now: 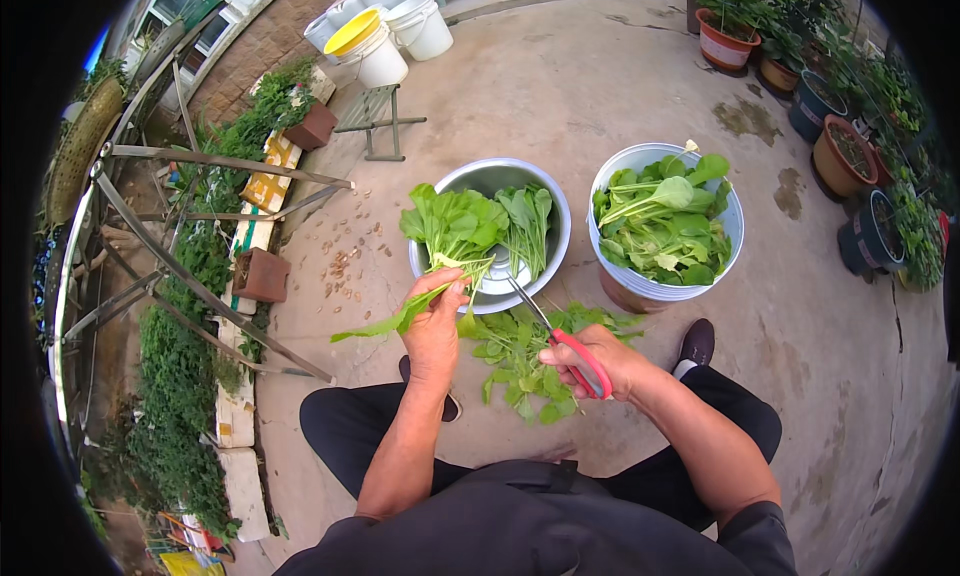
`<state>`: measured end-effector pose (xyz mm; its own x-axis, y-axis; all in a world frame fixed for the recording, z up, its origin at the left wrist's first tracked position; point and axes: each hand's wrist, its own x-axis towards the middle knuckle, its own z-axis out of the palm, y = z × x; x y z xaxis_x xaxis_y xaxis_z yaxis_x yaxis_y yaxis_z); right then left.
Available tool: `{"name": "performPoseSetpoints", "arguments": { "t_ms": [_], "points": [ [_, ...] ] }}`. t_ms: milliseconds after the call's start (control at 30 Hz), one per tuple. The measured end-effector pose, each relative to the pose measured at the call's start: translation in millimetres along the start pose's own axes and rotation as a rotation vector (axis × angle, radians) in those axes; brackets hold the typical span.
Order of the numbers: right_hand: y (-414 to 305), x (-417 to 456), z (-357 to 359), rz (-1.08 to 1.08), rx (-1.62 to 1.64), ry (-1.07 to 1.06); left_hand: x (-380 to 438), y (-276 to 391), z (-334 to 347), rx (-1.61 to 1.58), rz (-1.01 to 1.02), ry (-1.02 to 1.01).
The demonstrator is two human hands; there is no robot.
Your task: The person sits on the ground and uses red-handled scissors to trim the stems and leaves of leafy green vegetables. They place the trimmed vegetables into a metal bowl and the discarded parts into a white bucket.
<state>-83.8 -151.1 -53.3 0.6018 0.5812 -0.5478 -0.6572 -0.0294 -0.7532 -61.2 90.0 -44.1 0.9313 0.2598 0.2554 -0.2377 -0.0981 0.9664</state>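
My left hand grips a leafy green plant by its stems, its leaves hanging out to the left and its stem ends pointing over the metal basin. In my right hand are red-handled scissors, their blades reaching up toward the basin's near rim. Two bunches of greens lie in the basin, broad pale leaves at the left and darker leaves at the right. A white bucket heaped with leafy greens stands to the right. Loose leaves lie on the ground between my feet.
Peanut-like pods are scattered on the concrete left of the basin. A folding stool and white buckets stand farther off. Metal poles jut in from the left above planters. Potted plants line the right side.
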Motion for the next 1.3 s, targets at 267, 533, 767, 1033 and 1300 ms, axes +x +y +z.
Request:
{"name": "performPoseSetpoints", "arguments": {
  "t_ms": [267,533,767,1033,1300],
  "points": [
    [-10,-6,5,-0.002,0.118,-0.141,-10,6,14,-0.05,-0.045,-0.021],
    [-5,0,3,0.033,0.129,-0.069,-15,6,17,-0.12,-0.092,-0.051],
    [-5,-1,3,0.007,0.166,-0.057,-16,8,18,-0.148,-0.093,-0.038],
    [-4,-1,4,0.029,0.174,-0.022,-16,8,18,-0.167,-0.119,-0.019],
    [4,0,9,0.107,0.156,0.04,-26,-11,10,-0.169,-0.215,0.01]
  ]
}}
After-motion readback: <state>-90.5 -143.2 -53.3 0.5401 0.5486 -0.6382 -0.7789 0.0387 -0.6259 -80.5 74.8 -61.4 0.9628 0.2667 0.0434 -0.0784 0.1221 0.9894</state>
